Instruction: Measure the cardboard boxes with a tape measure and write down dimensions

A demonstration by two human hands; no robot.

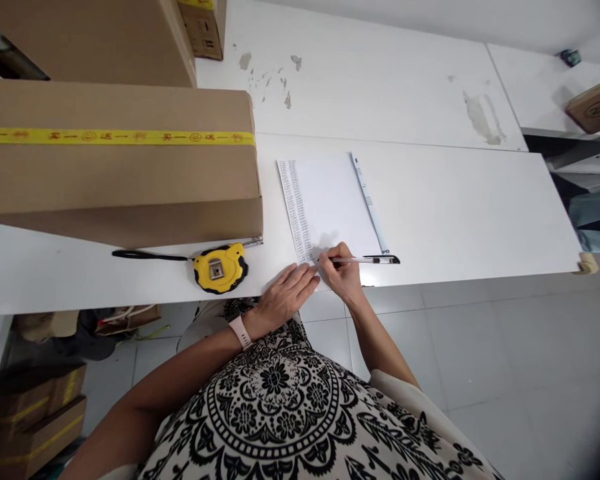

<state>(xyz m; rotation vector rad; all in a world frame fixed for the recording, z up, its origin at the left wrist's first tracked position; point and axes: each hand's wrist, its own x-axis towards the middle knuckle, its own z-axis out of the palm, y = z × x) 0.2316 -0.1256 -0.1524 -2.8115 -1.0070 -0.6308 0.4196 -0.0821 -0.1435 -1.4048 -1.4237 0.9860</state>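
My right hand (pixel 344 275) grips a pen (pixel 365 259) with a clear barrel and black cap end. Its tip meets a white sheet of paper (pixel 330 200) low on the left side. Rows of small handwriting run in two columns along the paper's left edge, and a pale blue printed strip borders its right edge. My left hand (pixel 287 293) lies flat at the paper's lower left corner, its fingers stretched out and holding nothing. To the left of that hand rests a yellow and black tape measure (pixel 221 269) with a black wrist strap.
A large cardboard box (pixel 120 173) with yellow tape stands on the white table (pixel 460 213) at left, more boxes behind it. A smaller box (pixel 596 105) sits at far right. Under the table's left end are taped cartons (pixel 40 427) on the tiled floor.
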